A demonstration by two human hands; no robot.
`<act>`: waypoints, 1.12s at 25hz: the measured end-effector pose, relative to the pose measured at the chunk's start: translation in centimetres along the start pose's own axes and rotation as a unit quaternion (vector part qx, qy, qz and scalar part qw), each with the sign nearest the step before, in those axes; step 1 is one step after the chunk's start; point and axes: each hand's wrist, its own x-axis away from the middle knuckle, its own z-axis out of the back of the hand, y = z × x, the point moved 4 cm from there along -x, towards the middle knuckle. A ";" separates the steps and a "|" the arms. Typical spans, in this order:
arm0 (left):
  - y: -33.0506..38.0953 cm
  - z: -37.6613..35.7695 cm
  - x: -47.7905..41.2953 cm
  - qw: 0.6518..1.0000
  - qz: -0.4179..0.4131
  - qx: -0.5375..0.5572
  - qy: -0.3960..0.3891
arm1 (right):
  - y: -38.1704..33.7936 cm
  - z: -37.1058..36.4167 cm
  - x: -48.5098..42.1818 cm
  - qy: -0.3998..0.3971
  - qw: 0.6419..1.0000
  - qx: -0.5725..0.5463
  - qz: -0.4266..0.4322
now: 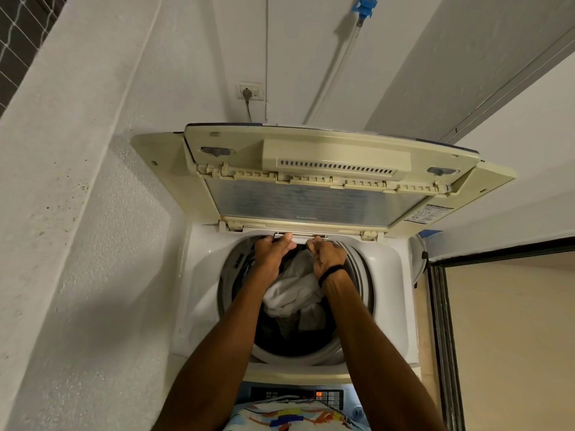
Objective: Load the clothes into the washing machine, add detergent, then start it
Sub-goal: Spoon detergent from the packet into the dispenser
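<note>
The washing machine [199,284] stands in the lower middle of the frame with its lid [311,169] folded up and back. The clothes [294,293] already lie in the drum [351,346], a pale piece on top of darker ones. Cloth like this is soft and light, so it can be pushed down anywhere.

Both hands reach over the drum to its far edge, at the center of the frame. The left hand [272,251] lies half open with the fingertips on a small pale drawer [300,236] under the lid hinge. The right hand [326,255] is curled, with the fingers hooked on the same front edge. This is probably the detergent drawer; it is rigid plastic and should be pulled by its front lip.

The inside of the drawer is hidden. No detergent is in view. The control panel [298,395], at the bottom, is partly covered by the arms and a patterned shirt [289,418], and its buttons are too small to read.
</note>
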 end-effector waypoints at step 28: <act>0.2 1.1 0.9 0.989 0.015 -0.137 0.048 | -0.3 1.5 0.7 -0.005 0.943 0.327 0.067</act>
